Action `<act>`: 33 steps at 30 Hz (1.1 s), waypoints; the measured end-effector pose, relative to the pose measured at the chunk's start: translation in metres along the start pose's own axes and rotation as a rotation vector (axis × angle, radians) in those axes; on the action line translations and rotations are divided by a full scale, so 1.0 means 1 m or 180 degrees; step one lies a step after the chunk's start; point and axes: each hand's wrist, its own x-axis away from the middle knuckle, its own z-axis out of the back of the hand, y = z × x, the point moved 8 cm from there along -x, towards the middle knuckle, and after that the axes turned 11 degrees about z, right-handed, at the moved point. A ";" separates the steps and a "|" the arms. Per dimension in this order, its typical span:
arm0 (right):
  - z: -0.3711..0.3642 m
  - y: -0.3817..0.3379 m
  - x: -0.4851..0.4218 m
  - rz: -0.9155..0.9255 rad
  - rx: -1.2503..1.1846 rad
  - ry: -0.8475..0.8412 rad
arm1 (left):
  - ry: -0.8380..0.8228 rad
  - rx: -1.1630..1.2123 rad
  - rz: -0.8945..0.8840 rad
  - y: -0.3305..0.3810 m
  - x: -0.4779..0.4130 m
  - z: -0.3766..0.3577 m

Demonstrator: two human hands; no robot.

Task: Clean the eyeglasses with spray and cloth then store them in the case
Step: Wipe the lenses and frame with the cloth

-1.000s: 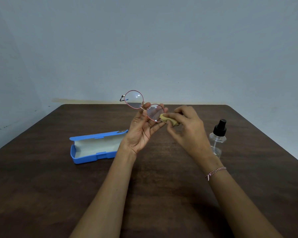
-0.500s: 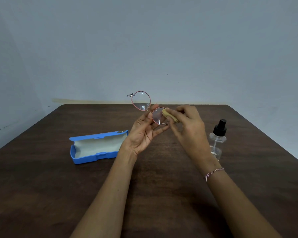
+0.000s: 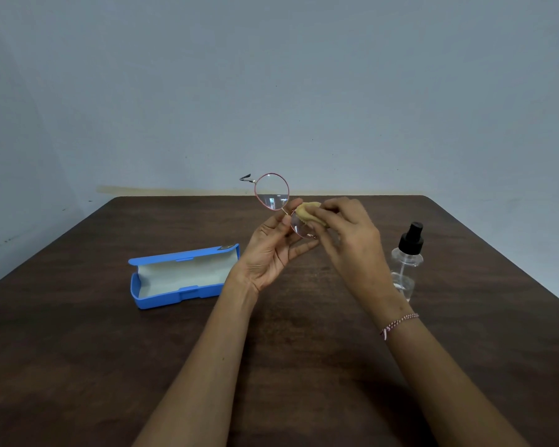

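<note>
Two hands work above the table (image 3: 78,350): the left hand (image 3: 270,254) pinches the eyeglasses (image 3: 271,191) near the bridge, and the right hand (image 3: 347,240) pinches the yellow cloth (image 3: 306,211) on the lower lens. For a good wipe, I would rub lightly in small circles with the frame supported, then do the upper lens. The open case (image 3: 181,277) lies to their left.

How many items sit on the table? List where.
2: the open blue plastic glasses case lies on the left; the clear black-capped spray bottle stands on the right.
</note>
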 end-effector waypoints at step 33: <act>-0.001 -0.004 0.000 -0.0071 -0.0077 -0.0062 | 0.0080 -0.0159 0.0075 0.000 0.000 0.003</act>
